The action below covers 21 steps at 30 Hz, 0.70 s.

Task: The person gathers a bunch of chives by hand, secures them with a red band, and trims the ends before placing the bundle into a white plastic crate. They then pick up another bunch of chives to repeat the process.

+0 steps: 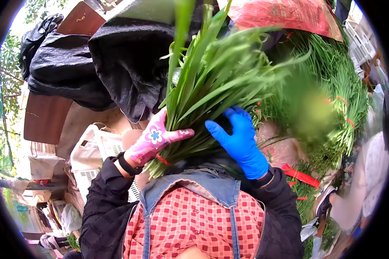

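Just above the lap, a bunch of long green leaves slants up and away, a red band round its stem end. Left hand, in a pink floral glove, is clamped on the bunch above the band; far-side fingertips hidden. Right hand, blue glove, has thumb and fingers spread beside the leaves; contact unclear. Best handling: firm at the stems, light on the blades, or they'd likely crease. Banded bunches lie at right; white crate and black cloth at left.
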Motion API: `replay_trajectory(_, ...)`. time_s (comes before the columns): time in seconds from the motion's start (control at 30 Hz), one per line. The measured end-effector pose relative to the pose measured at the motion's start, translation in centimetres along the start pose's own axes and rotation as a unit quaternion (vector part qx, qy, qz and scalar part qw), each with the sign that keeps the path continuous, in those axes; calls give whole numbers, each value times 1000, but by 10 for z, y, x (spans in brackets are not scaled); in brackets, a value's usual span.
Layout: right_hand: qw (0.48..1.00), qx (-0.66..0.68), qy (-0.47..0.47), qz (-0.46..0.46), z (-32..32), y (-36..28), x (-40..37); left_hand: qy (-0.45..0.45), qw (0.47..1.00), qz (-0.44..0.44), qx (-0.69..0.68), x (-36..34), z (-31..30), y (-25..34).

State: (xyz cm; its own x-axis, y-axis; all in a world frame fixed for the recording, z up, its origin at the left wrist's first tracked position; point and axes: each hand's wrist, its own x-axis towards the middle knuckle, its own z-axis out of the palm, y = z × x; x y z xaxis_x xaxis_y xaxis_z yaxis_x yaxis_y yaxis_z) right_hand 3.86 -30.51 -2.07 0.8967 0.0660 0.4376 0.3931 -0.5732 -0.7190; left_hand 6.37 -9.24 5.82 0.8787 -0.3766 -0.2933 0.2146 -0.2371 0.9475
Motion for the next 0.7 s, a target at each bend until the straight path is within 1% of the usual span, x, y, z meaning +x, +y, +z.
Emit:
replay_trajectory(0.03, 999, -6, 46, 24, 9, 0, -1, 13, 1000, -19, 7, -3, 5, 3)
replay_trajectory(0.07, 995, -12, 93, 47, 15, -1, 0, 11, 1000, -21, 7, -3, 2, 2)
replay_trajectory(0.13, 994, -25, 100, 30, 14, -4, 6, -9, 995, -83, -55, -1, -11, -3)
replay_trajectory(0.17, 994, 12, 107, 32, 16, 1, 6, 10, 995, -61, -77, 0, -12, -13)
replay_trajectory(0.2, 992, 49, 114, 34, 17, 3, 7, 15, 995, -59, -76, -2, -11, -11)
replay_trajectory(0.27, 991, 52, 118, 31, 16, 3, 7, 73, 986, -89, -123, -5, -10, -7)
replay_trajectory(0.33, 986, 18, 160, -45, 14, 6, 7, 61, 984, -79, -146, -2, -16, -21)
replay_trajectory(0.37, 990, -14, 134, -39, 7, 3, 3, 64, 981, -78, -164, -2, -17, -24)
replay_trajectory(0.4, 990, -14, 131, -41, -1, 2, 4, 68, 978, -77, -182, -3, -18, -26)
replay_trajectory(0.47, 981, -87, 161, -65, -15, -1, 4, 74, 974, -76, -199, -5, -16, -23)
replay_trajectory(0.5, 978, -115, 158, -77, -27, -8, 4, 78, 971, -75, -214, -5, -14, -21)
replay_trajectory(0.53, 975, -98, 176, -93, -34, -15, 7, 81, 970, -76, -218, -6, -14, -21)
replay_trajectory(0.6, 971, -77, 177, -141, -39, -29, 10, 73, 976, -87, -184, -5, -16, -20)
replay_trajectory(0.67, 972, -14, 74, -222, -32, -43, 20, 66, 975, -80, -197, -7, -15, -22)
replay_trajectory(0.7, 968, -27, 23, -248, -19, -45, 20, 69, 987, -33, -143, -8, -14, -25)
